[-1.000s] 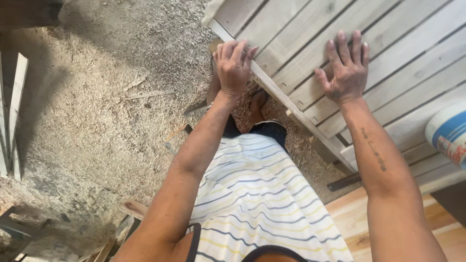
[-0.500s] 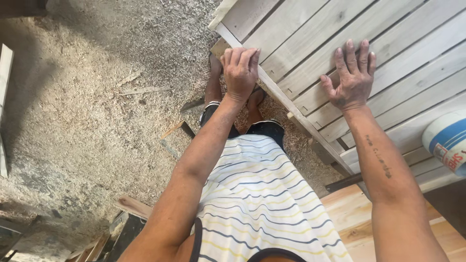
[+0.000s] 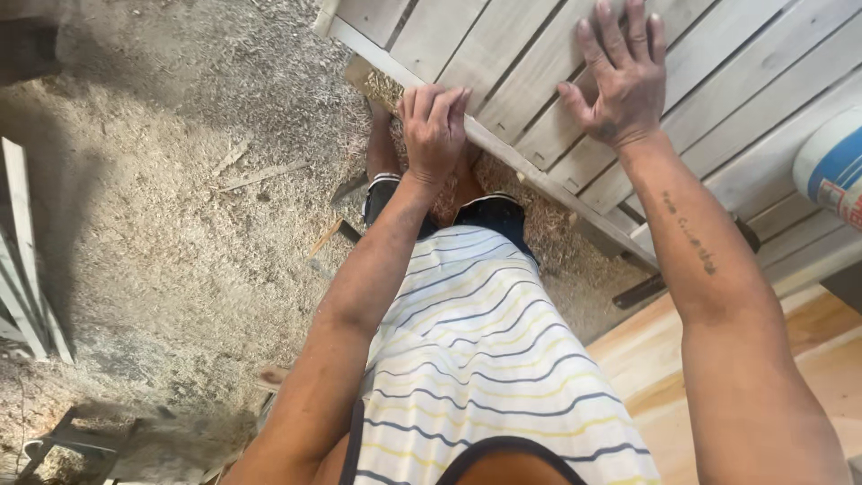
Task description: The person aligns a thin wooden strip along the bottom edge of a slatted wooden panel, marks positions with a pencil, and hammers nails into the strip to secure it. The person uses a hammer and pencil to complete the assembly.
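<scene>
The slatted wooden panel (image 3: 575, 81) lies under both hands. The right hand (image 3: 620, 81) rests flat on its slats, fingers spread open. The left hand (image 3: 434, 130) curls over the near edge rail, gripping it. Best keep both palms pressing evenly so the panel stays square.

- Your left hand (image 3: 434, 128) rests on the pale, whitewashed wooden slatted panel (image 3: 503, 54), whose greyish-white boards show dark gaps between them.
- Your right hand (image 3: 620, 76) lies on the same pale slats; your forearm carries a line of dark tattooed lettering.
- Your sleeveless white shirt (image 3: 485, 359) has thin navy and yellow horizontal stripes and a dark trim at the neck.
- Your dark navy shorts (image 3: 489, 216) have a light band at the hem.
- The sawdust-covered floor (image 3: 180, 224) is tan and beige.
- The round plastic bucket (image 3: 831, 166) is white with a blue band.
- The bare wooden board (image 3: 646, 359) below is warm orange-yellow.
</scene>
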